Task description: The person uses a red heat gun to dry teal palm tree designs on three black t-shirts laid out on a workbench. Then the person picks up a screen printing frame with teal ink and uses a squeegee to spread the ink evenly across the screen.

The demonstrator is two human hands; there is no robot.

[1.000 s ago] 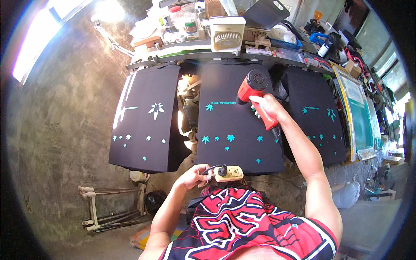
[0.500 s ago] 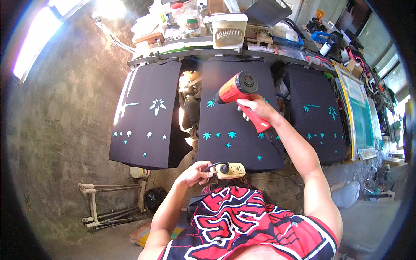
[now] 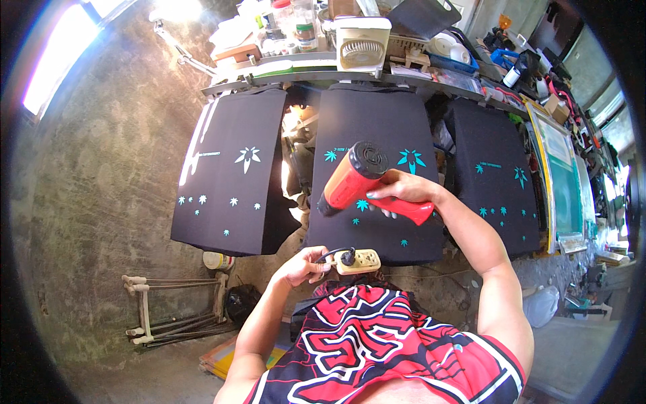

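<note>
A red heat gun with a black nozzle and black rear cap [image 3: 353, 176] is gripped by its handle in my right hand [image 3: 404, 190]. It hangs over the middle black cloth panel [image 3: 370, 121], nozzle tilted down to the left. Teal leaf prints dot that panel, some covered by the gun and hand. My left hand [image 3: 306, 266] pinches the cord end of a cream power strip [image 3: 359, 261] just off the panel's near edge. A black plug [image 3: 348, 257] sits in the strip's left socket.
More printed black panels flank the middle one, at left [image 3: 232, 168] and right [image 3: 494, 168]. Behind runs a shelf with jars and a cream box-shaped appliance [image 3: 362, 47]. A framed screen [image 3: 562, 175] leans at right; a wooden stand [image 3: 178, 310] is at lower left.
My right hand has brought the heat gun nearer and slightly left, turning its handle more sideways. A large leaf print is now uncovered. My left hand still holds the power strip.
</note>
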